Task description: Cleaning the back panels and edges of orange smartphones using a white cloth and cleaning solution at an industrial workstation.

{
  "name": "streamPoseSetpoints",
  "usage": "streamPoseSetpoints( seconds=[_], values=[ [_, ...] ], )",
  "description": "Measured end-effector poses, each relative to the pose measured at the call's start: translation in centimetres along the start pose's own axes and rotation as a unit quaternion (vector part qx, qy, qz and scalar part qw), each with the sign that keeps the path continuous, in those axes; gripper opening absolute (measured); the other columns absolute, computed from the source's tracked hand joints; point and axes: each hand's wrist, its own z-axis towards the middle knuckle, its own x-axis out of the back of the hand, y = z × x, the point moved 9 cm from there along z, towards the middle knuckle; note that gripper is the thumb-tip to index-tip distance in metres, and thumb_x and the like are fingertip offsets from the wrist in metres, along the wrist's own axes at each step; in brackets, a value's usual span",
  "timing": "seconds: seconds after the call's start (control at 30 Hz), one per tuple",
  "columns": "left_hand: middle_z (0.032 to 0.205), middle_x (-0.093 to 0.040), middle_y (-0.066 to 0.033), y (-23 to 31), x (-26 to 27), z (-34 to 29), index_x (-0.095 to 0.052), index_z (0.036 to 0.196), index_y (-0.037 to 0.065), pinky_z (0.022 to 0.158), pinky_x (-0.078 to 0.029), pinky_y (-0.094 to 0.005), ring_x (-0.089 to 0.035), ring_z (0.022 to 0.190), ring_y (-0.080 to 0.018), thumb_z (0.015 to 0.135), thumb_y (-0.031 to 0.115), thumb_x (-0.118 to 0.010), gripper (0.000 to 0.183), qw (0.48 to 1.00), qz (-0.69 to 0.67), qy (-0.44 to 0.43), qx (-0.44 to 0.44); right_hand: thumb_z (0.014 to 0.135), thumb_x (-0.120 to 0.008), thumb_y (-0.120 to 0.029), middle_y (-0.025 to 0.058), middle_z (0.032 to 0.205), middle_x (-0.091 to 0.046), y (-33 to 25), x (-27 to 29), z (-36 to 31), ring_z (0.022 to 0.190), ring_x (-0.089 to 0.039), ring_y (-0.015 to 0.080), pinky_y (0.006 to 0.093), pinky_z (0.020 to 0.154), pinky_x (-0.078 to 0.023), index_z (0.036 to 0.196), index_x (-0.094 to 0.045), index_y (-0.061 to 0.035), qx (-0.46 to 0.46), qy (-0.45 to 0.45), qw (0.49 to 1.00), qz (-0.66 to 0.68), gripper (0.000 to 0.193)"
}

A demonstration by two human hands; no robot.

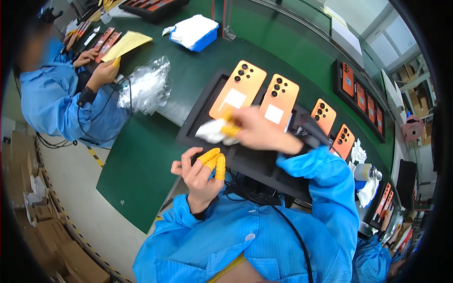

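My right hand (257, 129), with yellow finger cots, is closed on a crumpled white wipe (211, 132). It is blurred, above the left part of a black tray (188, 134). My left hand (204, 173) is raised at the tray's near-left edge. Its yellow-capped fingers are drawn together, and nothing shows between them. In the tray lie orange phone-shaped pieces with black camera rings: one at the left (245, 80), a second (281, 96) beside it, and two more (323, 115) (343, 141) to the right. White labels show on the first two; my right arm hides part of the tray.
A clear plastic bag (146, 87) and a blue box of white wipes (204, 42) stand beyond the tray. At the left, a co-worker (71, 104) handles yellow paper (127, 45). Another black phone tray (361, 101) lies at the right, and a bottle (365, 173) stands nearer.
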Motion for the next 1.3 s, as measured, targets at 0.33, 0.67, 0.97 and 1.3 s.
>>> streamPoseSetpoints(
  seconds=[0.33,0.67,0.97,1.3],
  values=[
    [0.1,-0.065,0.0014,6.3,-6.5,-0.5,-0.069,0.096,0.012,0.08,-0.022,-0.0399,-0.05,0.105,-0.0205,0.076,0.03,-0.067,0.027,0.974,-0.047,-0.196,-0.101,0.076,-0.062,-0.004,0.0208,0.081,-0.061,3.3,18.2,-4.9,0.074,-0.062,0.0358,0.0404,0.065,-0.049,0.091,-0.06,0.0021,-0.017,0.36,0.883,-0.302,0.017],
    [0.094,-0.063,-0.0048,6.6,-8.0,-1.3,-0.067,0.096,0.007,0.08,-0.023,-0.0426,-0.05,0.104,-0.0247,0.076,0.03,-0.062,0.031,0.973,0.007,-0.21,-0.099,0.072,-0.061,-0.003,0.0168,0.076,-0.056,1.8,4.6,-7.2,0.076,-0.058,0.0339,0.0423,0.067,-0.048,0.091,-0.055,-0.0002,0.089,0.178,0.935,-0.295,0.02],
    [0.086,-0.06,-0.0057,7.1,-7.5,-1.5,-0.064,0.076,0.009,0.077,-0.024,-0.0413,-0.052,0.1,-0.0254,0.068,0.028,-0.063,0.02,0.978,0.024,-0.157,-0.136,0.075,-0.06,-0.005,0.0132,0.072,-0.053,0.9,3.1,-6.6,0.073,-0.058,0.0306,0.0393,0.063,-0.049,0.088,-0.054,-0.0004,0.076,0.144,0.945,-0.285,0.015],
    [0.097,-0.063,-0.005,7.1,-7.3,-1.2,-0.067,0.083,0.01,0.078,-0.022,-0.0393,-0.051,0.102,-0.0229,0.076,0.029,-0.063,0.021,0.981,0.014,-0.135,-0.135,0.076,-0.062,-0.005,0.0174,0.077,-0.059,1.8,8.5,-6.9,0.074,-0.06,0.0351,0.0439,0.065,-0.048,0.086,-0.058,-0.0003,0.039,0.2,0.909,-0.364,0.012]
  ],
)
